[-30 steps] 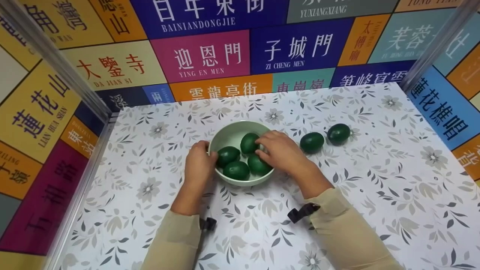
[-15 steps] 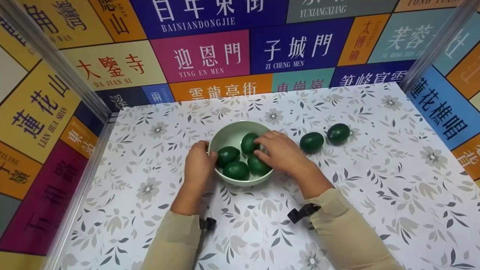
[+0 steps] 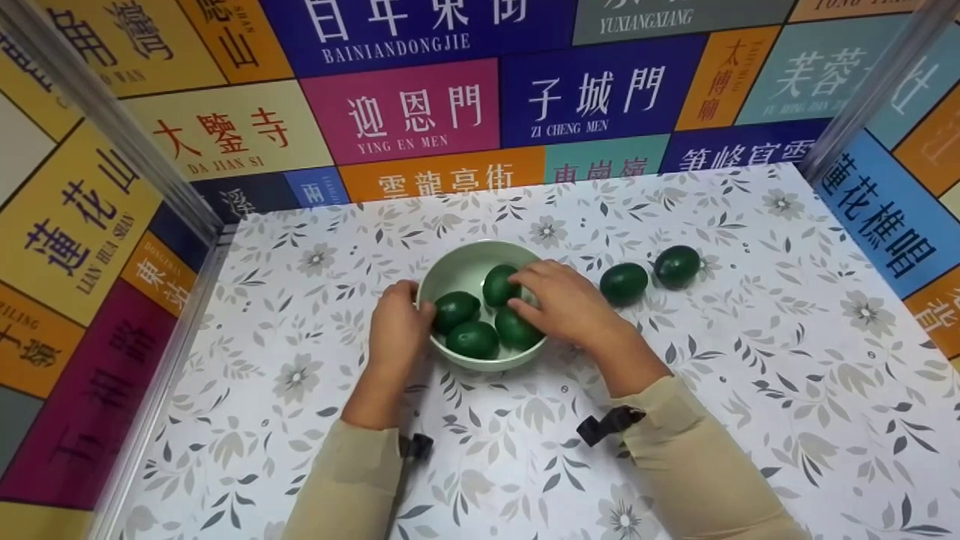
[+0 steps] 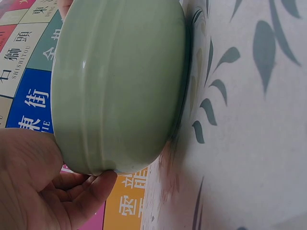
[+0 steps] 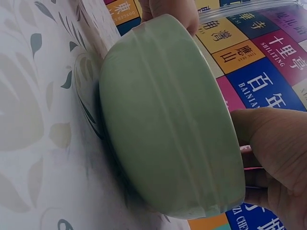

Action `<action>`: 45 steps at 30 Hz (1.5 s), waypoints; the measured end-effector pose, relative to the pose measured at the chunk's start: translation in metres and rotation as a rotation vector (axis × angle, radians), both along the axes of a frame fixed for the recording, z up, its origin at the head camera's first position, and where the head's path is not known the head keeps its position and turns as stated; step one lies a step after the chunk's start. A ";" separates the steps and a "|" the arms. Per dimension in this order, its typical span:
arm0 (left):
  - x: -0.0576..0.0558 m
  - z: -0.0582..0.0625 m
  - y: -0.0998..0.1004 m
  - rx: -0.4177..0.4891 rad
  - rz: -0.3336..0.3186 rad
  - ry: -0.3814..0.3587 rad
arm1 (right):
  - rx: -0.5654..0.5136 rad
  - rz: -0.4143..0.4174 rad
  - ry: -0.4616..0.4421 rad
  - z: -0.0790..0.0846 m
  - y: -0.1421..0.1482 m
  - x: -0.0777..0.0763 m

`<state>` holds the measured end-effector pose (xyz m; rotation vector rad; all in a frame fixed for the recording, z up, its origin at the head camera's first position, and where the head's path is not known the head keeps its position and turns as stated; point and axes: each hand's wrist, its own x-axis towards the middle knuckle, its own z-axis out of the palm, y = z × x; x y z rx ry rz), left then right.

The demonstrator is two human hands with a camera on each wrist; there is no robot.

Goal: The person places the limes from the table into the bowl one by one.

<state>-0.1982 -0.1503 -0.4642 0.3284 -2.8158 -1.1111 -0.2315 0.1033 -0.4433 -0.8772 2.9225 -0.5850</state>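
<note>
A pale green bowl (image 3: 459, 271) stands on the patterned table, holding several smooth dark green avocados (image 3: 472, 341). My left hand (image 3: 397, 326) grips the bowl's left rim, thumb inside and fingers outside; the left wrist view shows fingertips against the outer wall (image 4: 120, 86). Over the right rim reaches my right hand (image 3: 566, 304), its thumb and fingers curled at the uppermost avocado (image 3: 499, 285). How far they wrap round it is partly hidden. In the right wrist view, the bowl's wall (image 5: 163, 120) covers the tips of the right hand (image 5: 280, 153).
Two more avocados lie to the right of the bowl, a nearer one (image 3: 624, 284) and a farther one (image 3: 677, 267). Colourful panels with lettering (image 3: 420, 112) stand behind and on both sides of the table (image 3: 300, 450). Each cuff has a dark strap (image 3: 611, 425).
</note>
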 end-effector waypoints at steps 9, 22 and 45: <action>0.000 0.000 0.000 0.006 0.013 0.004 | -0.010 0.006 0.013 0.005 0.000 0.004; -0.002 0.000 0.000 0.011 0.012 -0.026 | -0.083 -0.009 0.047 0.016 0.005 0.010; 0.000 0.001 0.002 0.001 0.004 -0.027 | -0.317 -0.033 0.263 0.016 0.032 0.007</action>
